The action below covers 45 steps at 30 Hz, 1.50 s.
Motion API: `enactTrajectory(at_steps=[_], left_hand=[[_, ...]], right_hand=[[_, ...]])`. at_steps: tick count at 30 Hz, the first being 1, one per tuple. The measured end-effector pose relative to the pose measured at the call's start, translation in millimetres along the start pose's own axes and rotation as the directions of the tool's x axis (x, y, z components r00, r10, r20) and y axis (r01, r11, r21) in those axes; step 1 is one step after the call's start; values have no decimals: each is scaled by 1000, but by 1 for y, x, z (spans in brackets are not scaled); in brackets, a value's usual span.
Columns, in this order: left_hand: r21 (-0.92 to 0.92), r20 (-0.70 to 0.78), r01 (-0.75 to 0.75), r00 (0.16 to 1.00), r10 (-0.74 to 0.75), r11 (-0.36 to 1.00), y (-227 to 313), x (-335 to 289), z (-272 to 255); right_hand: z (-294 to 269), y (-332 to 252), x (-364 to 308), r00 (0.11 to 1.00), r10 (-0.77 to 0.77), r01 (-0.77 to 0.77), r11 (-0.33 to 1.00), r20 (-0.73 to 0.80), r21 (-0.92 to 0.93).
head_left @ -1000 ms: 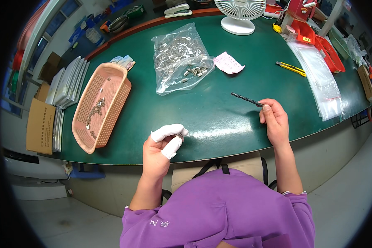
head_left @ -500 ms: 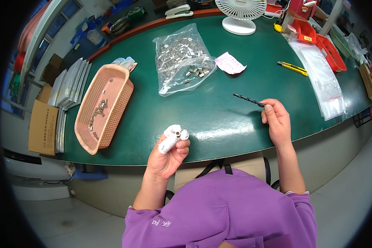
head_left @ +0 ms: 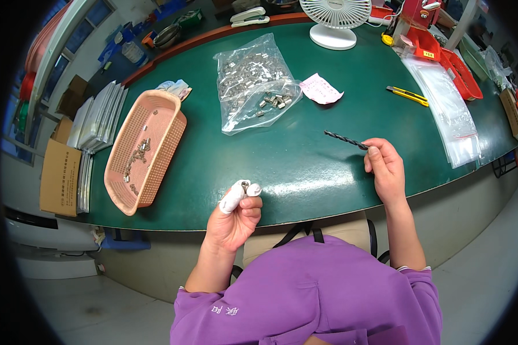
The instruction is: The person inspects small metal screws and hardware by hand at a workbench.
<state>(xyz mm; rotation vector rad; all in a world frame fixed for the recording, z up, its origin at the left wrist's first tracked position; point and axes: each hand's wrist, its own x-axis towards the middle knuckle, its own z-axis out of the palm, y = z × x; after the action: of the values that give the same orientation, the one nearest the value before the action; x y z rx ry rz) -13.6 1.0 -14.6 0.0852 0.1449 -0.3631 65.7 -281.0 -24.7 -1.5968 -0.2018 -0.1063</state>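
My left hand (head_left: 234, 217), its thumb and fingertips wrapped in white coverings, pinches a small metal sleeve (head_left: 245, 184) above the near edge of the table. A dark twist drill bit (head_left: 345, 139) is held by its end between the thumb and fingers of my right hand (head_left: 385, 167); its tip points left and away, apart from the sleeve. Beyond my hands lies a clear plastic bag (head_left: 236, 121) full of small metal pieces, some spread at its mouth. At the left, a pink perforated basket (head_left: 168, 141) holds several similar pieces.
On the green table (head_left: 305, 152) lie a pink paper slip (head_left: 321, 89), a yellow utility knife (head_left: 407, 95) and a stack of clear bags (head_left: 449, 123). A white fan (head_left: 334, 35) stands at the back. Red bins (head_left: 463, 77) line the right; a cardboard box (head_left: 59, 178) stands left.
My left hand has shifted very slightly left, and its covered fingers have turned around the metal sleeve. My right hand and the drill bit stay in place.
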Motion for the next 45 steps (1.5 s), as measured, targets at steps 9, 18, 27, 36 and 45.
enactTrajectory(at_steps=[9, 18, 27, 36, 45], left_hand=[[485, -16, -162, 981, 194, 859, -7, 4, 16], [673, 37, -187, 975, 220, 716, -14, 2, 21], [623, 43, -118, 992, 117, 773, -13, -1, 18], [583, 2, -71, 996, 86, 809, -11, -2, 18], [857, 409, -510, 761, 504, 74, -20, 4, 6]], right_hand=[[9, -19, -7, 997, -57, 62, 994, 60, -88], [39, -66, -7, 680, -580, 728, 608, 449, -318], [37, -72, -3, 584, -602, 809, 479, 544, -339], [39, -85, 3, 416, -640, 909, 302, 646, -287], [49, -63, -11, 723, -451, 668, 648, 523, -366]])
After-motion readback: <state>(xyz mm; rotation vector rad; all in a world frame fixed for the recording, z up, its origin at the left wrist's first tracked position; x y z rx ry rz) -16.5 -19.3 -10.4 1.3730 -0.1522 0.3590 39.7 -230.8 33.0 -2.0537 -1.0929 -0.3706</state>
